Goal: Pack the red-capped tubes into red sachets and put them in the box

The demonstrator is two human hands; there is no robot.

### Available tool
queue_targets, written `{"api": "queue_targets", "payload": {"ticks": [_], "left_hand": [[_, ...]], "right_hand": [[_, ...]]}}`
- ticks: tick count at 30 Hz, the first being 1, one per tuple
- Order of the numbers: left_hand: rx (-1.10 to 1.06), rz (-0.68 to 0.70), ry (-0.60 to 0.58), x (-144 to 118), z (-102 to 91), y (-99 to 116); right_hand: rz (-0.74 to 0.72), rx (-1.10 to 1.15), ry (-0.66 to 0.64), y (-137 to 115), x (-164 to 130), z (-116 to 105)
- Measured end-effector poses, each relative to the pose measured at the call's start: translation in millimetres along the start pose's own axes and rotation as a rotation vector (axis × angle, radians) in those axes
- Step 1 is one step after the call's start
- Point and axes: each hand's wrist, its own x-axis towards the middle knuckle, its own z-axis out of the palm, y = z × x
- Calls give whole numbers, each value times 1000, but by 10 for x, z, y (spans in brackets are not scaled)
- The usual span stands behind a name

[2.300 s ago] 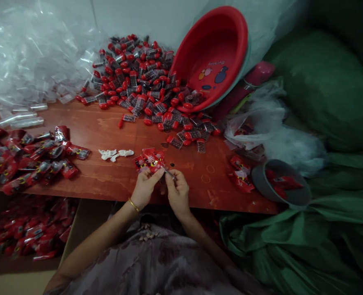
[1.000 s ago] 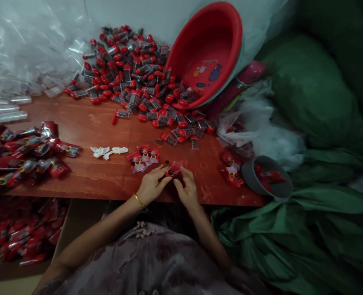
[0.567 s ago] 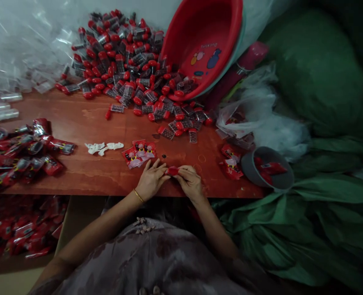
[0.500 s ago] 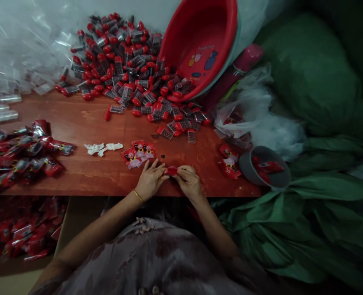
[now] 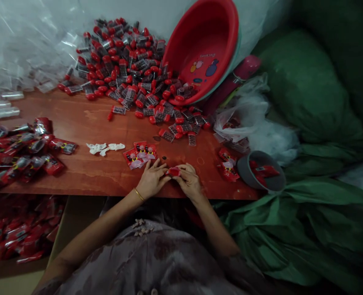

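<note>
A small red packet (image 5: 173, 171) is held at the table's front edge, between the fingertips of both hands. My left hand (image 5: 150, 179) pinches its left end with thumb and forefinger, the other fingers fanned out over the table. On the right end, the thumb and curled fingers of my right hand (image 5: 190, 182) are closed. The fingers cover part of the packet, so its contents cannot be made out. Just beyond my left hand lie several flat red printed packets (image 5: 140, 155), fanned over one another. A small dark round spot (image 5: 164, 158) is on the table between them and my fingers.
Clear tubes with red caps (image 5: 116, 61) are heaped at the back, spilling from a tilted red basin (image 5: 212, 45). Filled red packets (image 5: 24, 151) lie left, near crumpled white scraps (image 5: 104, 148). A grey cup (image 5: 263, 174) stands right, beside green cloth (image 5: 292, 217) and plastic bags (image 5: 258, 127).
The red packet has turned slightly between my fingertips and shows a little more of its surface. Both hands keep their grip, and the camera view has shifted a little.
</note>
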Motion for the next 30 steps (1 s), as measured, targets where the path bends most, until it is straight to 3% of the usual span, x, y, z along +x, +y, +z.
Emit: {"api": "queue_targets", "payload": {"ticks": [4,9,13,16,19,25,30], "left_hand": [[-46,10,42,-13,-23,17],[-125,101,-28,11,-21,-30],[-59,39,-26,11,-5,-86],[11,29,-55,-9,3,-85],[58,23,-62,-23,18,-61],[160,2,-56,-18,33,-55],[106,56,-26,-45,1,-49]], "right_hand": [[-18,-93,-45,83,-42,114],[26,-90,-13,70,-48,111],[93,-9,23,-47,-1,15],[63,48,24,-93,37,29],[10,50,10,-75,54,93],[68,-14,-75,-4,37,132],[56,-6,-58,-23,49,133]]}}
